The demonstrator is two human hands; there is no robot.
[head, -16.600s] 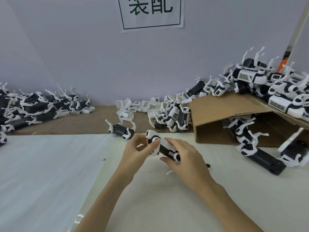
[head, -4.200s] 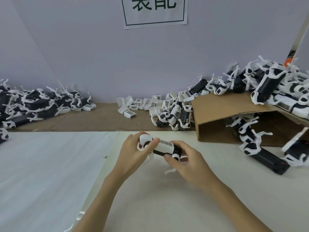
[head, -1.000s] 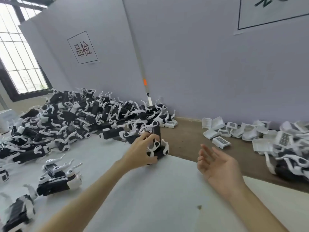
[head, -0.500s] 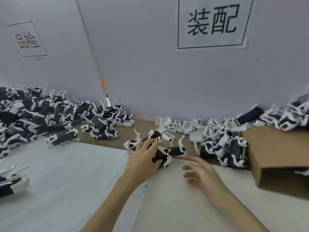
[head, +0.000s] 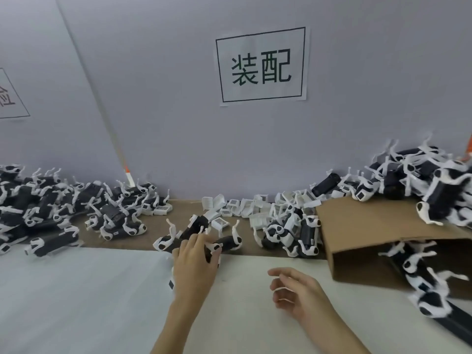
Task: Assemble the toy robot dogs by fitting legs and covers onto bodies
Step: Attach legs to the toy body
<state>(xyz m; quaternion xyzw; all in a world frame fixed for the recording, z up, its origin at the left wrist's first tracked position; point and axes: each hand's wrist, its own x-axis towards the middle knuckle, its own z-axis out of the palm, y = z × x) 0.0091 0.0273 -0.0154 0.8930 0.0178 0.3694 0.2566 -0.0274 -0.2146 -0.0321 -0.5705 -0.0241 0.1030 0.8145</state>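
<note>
Spreading across the far edge of the white work surface (head: 76,302), the stock is sorted by stage, which looks deliberate: a big heap of black-and-white toy dogs (head: 38,208) at far left, another heap (head: 421,182) on top of and inside the cardboard box (head: 370,226) at right, and a scatter of loose white covers (head: 245,205) against the wall between them. Keeping covers in the middle puts them in easy reach of either hand. Above them a paper sign (head: 261,65) marks the station.

Just in front of the covers lie two or three dog bodies (head: 189,232) with legs sticking up, at the seam where white sheet meets brown board. The left hand (head: 195,267) lies over the nearest of these, fingers closed loosely round its black body — a pick-up grip, I judge, to bring it near for fitting. How firmly it grips I cannot tell, since the palm hides the contact.

The right hand (head: 296,290) hovers near and to the right, fingers half curled and apart, holding nothing — likely waiting to take a cover or steady the body.
</note>
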